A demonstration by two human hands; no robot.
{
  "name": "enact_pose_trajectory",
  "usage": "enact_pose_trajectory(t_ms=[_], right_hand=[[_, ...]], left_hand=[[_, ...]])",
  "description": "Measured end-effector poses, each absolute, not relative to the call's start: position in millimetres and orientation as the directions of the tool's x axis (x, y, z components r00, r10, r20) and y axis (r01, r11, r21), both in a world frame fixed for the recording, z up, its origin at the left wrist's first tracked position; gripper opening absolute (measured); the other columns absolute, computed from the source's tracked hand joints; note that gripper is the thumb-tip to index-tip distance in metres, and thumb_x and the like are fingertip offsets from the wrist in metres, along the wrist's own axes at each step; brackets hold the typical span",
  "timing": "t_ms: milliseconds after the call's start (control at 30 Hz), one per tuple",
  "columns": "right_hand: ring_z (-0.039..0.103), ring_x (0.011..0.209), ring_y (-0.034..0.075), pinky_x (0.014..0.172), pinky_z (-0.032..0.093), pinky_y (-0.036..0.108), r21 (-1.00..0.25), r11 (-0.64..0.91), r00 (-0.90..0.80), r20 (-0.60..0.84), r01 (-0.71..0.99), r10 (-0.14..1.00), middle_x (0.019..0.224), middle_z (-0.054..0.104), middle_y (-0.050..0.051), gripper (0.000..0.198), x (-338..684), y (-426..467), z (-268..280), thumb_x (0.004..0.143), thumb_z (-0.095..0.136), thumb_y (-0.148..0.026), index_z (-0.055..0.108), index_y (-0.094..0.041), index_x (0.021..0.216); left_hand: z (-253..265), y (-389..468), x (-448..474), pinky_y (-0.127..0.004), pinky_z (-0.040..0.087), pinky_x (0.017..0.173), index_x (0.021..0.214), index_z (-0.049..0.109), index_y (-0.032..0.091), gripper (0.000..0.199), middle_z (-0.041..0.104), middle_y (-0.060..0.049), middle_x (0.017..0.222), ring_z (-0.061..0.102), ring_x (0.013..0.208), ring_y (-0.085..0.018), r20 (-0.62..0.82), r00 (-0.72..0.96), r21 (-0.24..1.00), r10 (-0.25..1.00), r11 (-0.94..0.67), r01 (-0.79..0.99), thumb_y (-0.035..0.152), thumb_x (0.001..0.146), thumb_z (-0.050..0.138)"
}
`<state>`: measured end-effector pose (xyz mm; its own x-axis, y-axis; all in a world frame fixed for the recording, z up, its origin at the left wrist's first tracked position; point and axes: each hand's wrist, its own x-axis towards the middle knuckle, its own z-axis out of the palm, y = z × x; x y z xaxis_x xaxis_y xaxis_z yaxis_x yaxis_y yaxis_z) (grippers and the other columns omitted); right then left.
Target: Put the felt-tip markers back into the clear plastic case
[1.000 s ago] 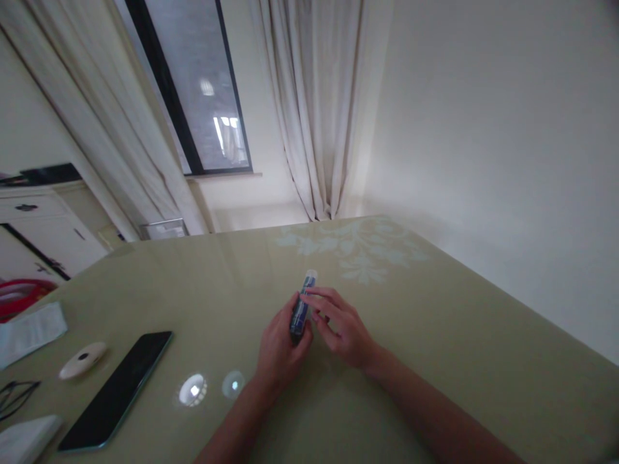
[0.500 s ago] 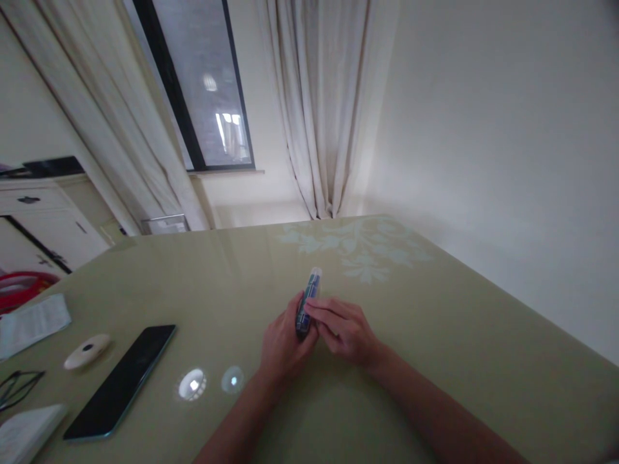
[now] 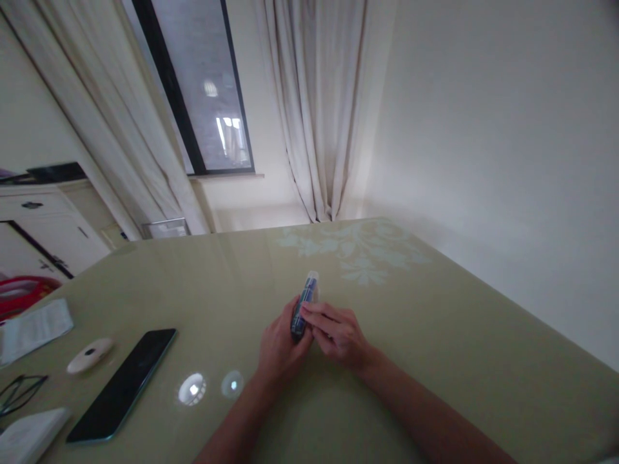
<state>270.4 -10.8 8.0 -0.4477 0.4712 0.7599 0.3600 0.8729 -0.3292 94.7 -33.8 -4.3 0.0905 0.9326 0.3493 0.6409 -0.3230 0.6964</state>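
Observation:
My left hand [image 3: 280, 341] is wrapped round a slim dark-blue printed item [image 3: 304, 309] with a clear end. That item is held tilted above the table, its clear end pointing away from me; its exact kind I cannot make out. The fingers of my right hand [image 3: 341, 335] are bent together and press against its right side near the middle. Its lower part is partly hidden by both hands.
On the glossy green-beige table [image 3: 435, 361] to the left lie a black phone [image 3: 123, 386], a pale oval object [image 3: 90, 356], eyeglasses [image 3: 22, 393], a white box-like object [image 3: 31, 435] and a folded paper [image 3: 37, 330]. A wall [image 3: 507, 161] borders the right side.
Both hands and the blue item have shifted slightly left in the picture. The grip looks much the same, while the view has tilted up a little.

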Motion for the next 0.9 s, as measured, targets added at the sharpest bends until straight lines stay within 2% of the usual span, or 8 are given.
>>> enact_pose_trajectory(t_ms=[100,267,467,533,700,900], right_hand=[[0.074,0.107,0.020,0.091,0.062,0.031,-0.334,0.877,-0.442,0.767,0.345,0.466,0.125,0.074,0.010,0.043,269,-11,9,0.098,0.053,-0.014,0.066,-0.026,0.137],[0.070,0.116,0.020,0.100,0.059,0.033,-0.347,0.873,-0.491,0.726,0.343,0.481,0.131,0.071,0.007,0.049,278,-8,11,0.097,0.051,-0.013,0.061,-0.029,0.142],[0.061,0.129,0.023,0.104,0.057,0.037,-0.469,0.713,-0.251,0.714,0.521,0.653,0.150,0.056,0.009,0.053,300,8,11,0.101,0.045,-0.017,0.049,-0.029,0.153],[0.058,0.133,0.023,0.108,0.055,0.038,-0.474,0.702,-0.265,0.694,0.531,0.669,0.153,0.052,0.009,0.055,303,13,10,0.101,0.046,-0.017,0.046,-0.029,0.154],[0.056,0.136,0.022,0.111,0.053,0.039,-0.411,0.778,-0.403,0.685,0.475,0.607,0.148,0.058,0.006,0.055,304,15,8,0.099,0.045,-0.011,0.052,-0.030,0.150],[0.063,0.128,0.021,0.100,0.059,0.034,-0.457,0.757,-0.368,0.678,0.467,0.637,0.142,0.064,0.005,0.052,303,15,6,0.097,0.045,-0.011,0.061,-0.031,0.143]], left_hand=[[-5,-33,93,-0.038,0.059,0.083,0.144,0.047,0.020,0.055,0.076,-0.012,0.116,0.076,0.100,-0.029,0.352,0.093,0.710,0.931,-0.330,0.622,0.035,0.092,0.057],[-7,-31,92,-0.037,0.059,0.086,0.144,0.049,0.021,0.056,0.076,-0.011,0.118,0.075,0.101,-0.028,0.373,0.108,0.694,0.921,-0.355,0.626,0.033,0.091,0.058],[-6,-33,93,-0.041,0.058,0.091,0.145,0.049,0.022,0.056,0.074,-0.012,0.123,0.074,0.103,-0.028,0.404,0.157,0.633,0.901,-0.400,0.663,0.030,0.090,0.058],[-5,-34,94,-0.042,0.058,0.092,0.145,0.050,0.021,0.056,0.074,-0.012,0.124,0.074,0.103,-0.028,0.424,0.187,0.606,0.886,-0.431,0.669,0.030,0.090,0.059],[-6,-35,97,-0.043,0.057,0.096,0.146,0.049,0.023,0.058,0.072,-0.011,0.127,0.072,0.108,-0.028,0.471,0.239,0.546,0.849,-0.493,0.677,0.028,0.089,0.059],[-4,-35,97,-0.043,0.057,0.096,0.144,0.050,0.022,0.055,0.073,-0.012,0.125,0.072,0.107,-0.028,0.445,0.220,0.586,0.868,-0.468,0.661,0.029,0.090,0.058]])
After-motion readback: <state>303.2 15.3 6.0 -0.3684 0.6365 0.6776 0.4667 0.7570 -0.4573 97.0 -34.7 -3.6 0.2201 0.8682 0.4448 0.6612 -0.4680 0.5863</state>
